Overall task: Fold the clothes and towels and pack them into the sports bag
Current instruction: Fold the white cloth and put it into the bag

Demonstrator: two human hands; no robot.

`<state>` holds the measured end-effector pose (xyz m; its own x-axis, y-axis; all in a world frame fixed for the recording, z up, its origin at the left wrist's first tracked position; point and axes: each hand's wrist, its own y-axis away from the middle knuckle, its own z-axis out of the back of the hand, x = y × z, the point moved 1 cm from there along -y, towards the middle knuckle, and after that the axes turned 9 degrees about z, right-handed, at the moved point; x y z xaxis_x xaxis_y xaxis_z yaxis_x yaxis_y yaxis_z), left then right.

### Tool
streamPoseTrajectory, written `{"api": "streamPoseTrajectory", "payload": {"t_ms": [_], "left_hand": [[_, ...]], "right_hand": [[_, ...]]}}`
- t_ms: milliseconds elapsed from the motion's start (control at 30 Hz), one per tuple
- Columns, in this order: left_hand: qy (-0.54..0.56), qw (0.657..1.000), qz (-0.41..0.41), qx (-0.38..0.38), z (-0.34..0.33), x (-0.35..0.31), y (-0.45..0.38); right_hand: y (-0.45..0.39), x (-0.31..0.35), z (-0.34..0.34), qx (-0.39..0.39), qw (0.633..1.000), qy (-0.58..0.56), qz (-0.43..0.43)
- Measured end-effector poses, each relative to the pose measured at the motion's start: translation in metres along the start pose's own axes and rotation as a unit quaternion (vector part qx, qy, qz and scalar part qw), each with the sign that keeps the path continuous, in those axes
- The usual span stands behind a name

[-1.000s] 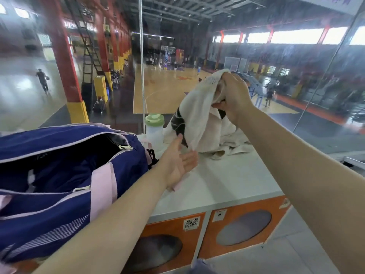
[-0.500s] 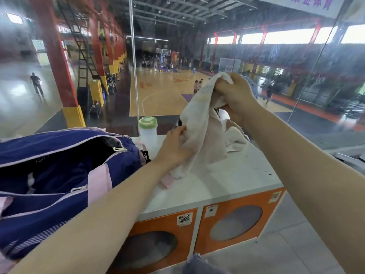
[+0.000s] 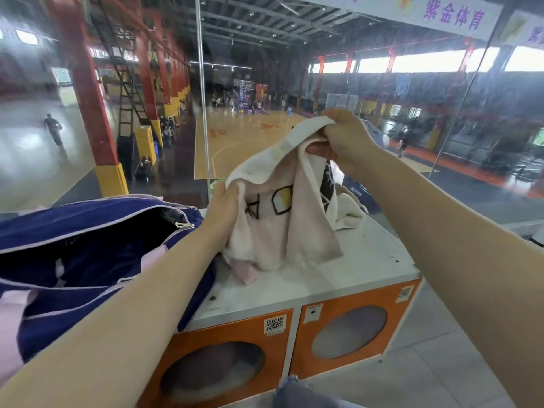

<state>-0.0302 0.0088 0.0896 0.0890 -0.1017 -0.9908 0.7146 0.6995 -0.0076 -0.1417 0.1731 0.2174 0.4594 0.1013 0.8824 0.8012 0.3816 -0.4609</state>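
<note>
A cream towel (image 3: 273, 234) with black and yellow printed shapes hangs lifted above the white cabinet top (image 3: 338, 278). My right hand (image 3: 344, 139) grips its top edge high up. My left hand (image 3: 225, 201) pinches the same edge lower and to the left. The towel's bottom still touches the cabinet top. The navy sports bag (image 3: 88, 248) with pale pink trim lies open on the left, its zip apart and dark cloth inside. More cream cloth (image 3: 350, 210) lies bunched behind the towel.
A pink cloth (image 3: 245, 270) peeks out under the towel beside the bag. A green-lidded bottle (image 3: 215, 184) is mostly hidden behind my left hand. Glass panes stand right behind the cabinet. Orange locker doors (image 3: 350, 328) with round windows face me below.
My left hand went from open below the towel to gripping its edge. Both hands have spread the top edge apart, so the printed side now faces me.
</note>
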Motion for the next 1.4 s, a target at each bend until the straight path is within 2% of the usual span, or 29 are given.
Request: {"api": "streamPoseTrajectory", "payload": {"t_ms": [67, 133, 233, 267, 333, 400, 467, 533, 600, 633, 700, 767, 833, 900, 967, 1100, 1200, 1300, 1400], "left_hand": [[-0.021, 0.998, -0.013, 0.052, -0.003, -0.006, 0.016], [-0.042, 0.995, 0.004, 0.091, -0.012, 0.003, 0.026], [-0.031, 0.994, 0.068, 0.084, -0.02, 0.036, 0.024], [-0.02, 0.993, 0.089, 0.072, -0.019, 0.047, 0.022], [-0.003, 0.991, 0.116, 0.07, -0.016, 0.068, 0.019], [-0.011, 0.99, 0.123, 0.066, -0.011, 0.082, 0.017], [-0.001, 0.988, 0.141, 0.058, -0.006, 0.088, 0.015], [-0.016, 0.987, 0.145, 0.062, -0.001, 0.088, 0.012], [-0.047, 0.987, 0.139, 0.072, 0.005, 0.086, 0.012], [-0.049, 0.986, 0.139, 0.083, 0.007, 0.086, 0.013], [-0.042, 0.98, 0.15, 0.125, 0.011, 0.083, 0.018], [-0.054, 0.97, 0.151, 0.181, 0.015, 0.077, 0.023], [-0.081, 0.96, 0.134, 0.234, 0.018, 0.071, 0.028], [-0.089, 0.959, 0.113, 0.245, 0.021, 0.07, 0.03], [-0.09, 0.968, 0.096, 0.215, 0.021, 0.071, 0.031], [-0.114, 0.983, 0.035, 0.14, 0.015, 0.071, 0.032], [-0.126, 0.99, -0.033, 0.059, 0.01, 0.066, 0.033], [-0.045, 0.997, -0.043, 0.039, 0.009, 0.06, 0.034], [0.073, 0.995, -0.012, 0.062, 0.007, 0.057, 0.033]], "right_hand": [[0.004, -0.008, -0.014, 0.031, 0.999, -0.015, -0.018], [0.013, -0.021, -0.029, 0.095, 0.992, -0.055, -0.06], [0.028, -0.059, -0.046, 0.24, 0.963, -0.026, -0.119], [0.034, -0.073, -0.048, 0.26, 0.956, 0.008, -0.137], [0.048, -0.095, -0.048, 0.275, 0.949, 0.078, -0.135], [0.064, -0.114, -0.045, 0.253, 0.955, 0.102, -0.119], [0.08, -0.133, -0.042, 0.205, 0.966, 0.105, -0.12], [0.098, -0.149, -0.041, 0.134, 0.964, 0.19, -0.129], [0.116, -0.159, -0.041, 0.129, 0.931, 0.3, -0.164], [0.124, -0.16, -0.042, 0.162, 0.907, 0.333, -0.201], [0.136, -0.16, -0.042, 0.242, 0.856, 0.366, -0.275], [0.14, -0.161, -0.042, 0.275, 0.839, 0.356, -0.307], [0.141, -0.16, -0.043, 0.297, 0.846, 0.341, -0.283], [0.141, -0.158, -0.044, 0.3, 0.86, 0.336, -0.24], [0.141, -0.156, -0.043, 0.267, 0.877, 0.333, -0.218], [0.142, -0.148, -0.042, 0.19, 0.915, 0.207, -0.289], [0.137, -0.129, -0.041, 0.119, 0.959, 0.127, -0.224], [0.136, -0.112, -0.048, 0.106, 0.977, -0.015, -0.184], [0.138, -0.107, -0.057, 0.085, 0.981, -0.069, -0.159]]}}
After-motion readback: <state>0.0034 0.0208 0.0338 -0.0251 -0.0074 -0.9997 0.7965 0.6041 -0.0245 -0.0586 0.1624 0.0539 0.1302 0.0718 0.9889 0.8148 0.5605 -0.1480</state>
